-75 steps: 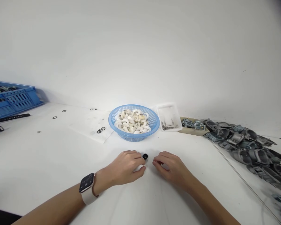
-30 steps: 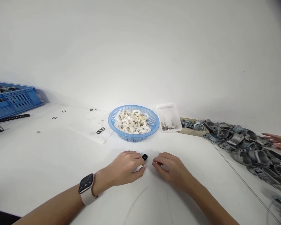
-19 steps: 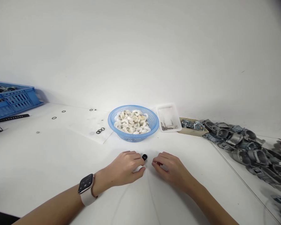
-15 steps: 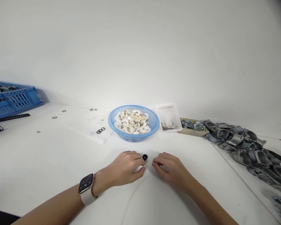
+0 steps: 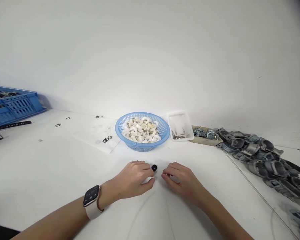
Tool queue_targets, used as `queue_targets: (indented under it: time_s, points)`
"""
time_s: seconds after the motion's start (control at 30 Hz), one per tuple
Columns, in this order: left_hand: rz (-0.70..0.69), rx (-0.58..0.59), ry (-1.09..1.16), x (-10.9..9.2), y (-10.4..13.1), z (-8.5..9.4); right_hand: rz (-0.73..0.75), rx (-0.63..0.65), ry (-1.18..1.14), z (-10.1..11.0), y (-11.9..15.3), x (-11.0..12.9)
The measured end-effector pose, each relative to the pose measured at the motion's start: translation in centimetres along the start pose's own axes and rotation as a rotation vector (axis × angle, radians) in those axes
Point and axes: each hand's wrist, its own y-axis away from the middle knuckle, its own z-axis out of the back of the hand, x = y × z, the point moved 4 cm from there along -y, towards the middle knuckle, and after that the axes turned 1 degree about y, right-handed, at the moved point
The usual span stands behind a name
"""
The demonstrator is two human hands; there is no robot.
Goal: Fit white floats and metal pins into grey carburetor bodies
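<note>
Tabletop (image 5: 65, 166) is widest left-front of the blue basket (image 5: 145, 145); right-front, a seam (image 5: 255, 188) runs diagonally, so watch that line. Your left hand (image 5: 138, 178) and right hand (image 5: 181, 178) rest in front of the basket with a gap between, same poses as a second ago. Left fingers bent, thumb apart from them; right fingers curled, thumb near index. Can't tell if either has hold of anything. Black part (image 5: 154, 167) sits in that gap, right by your left fingertips, apart from the right ones; can't see if the left touches it. Basket is full of white rings (image 5: 141, 130). Right of it, in order: white tray (image 5: 177, 120), tan box (image 5: 206, 141), casting pile (image 5: 263, 156). Another person's hand, at the pile's right end a second ago, is now out of view. Behind the basket, a wall (image 5: 150, 60) bounds you. Far left of it: blue crate (image 5: 22, 105).
</note>
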Motion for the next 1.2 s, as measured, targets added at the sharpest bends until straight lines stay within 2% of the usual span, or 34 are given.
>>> queue_targets:
  time_s: [1.2]
  points:
    - [-0.009,0.001,0.001,-0.14,0.08,0.12,-0.004,0.013,0.02,0.03,-0.05,0.01]
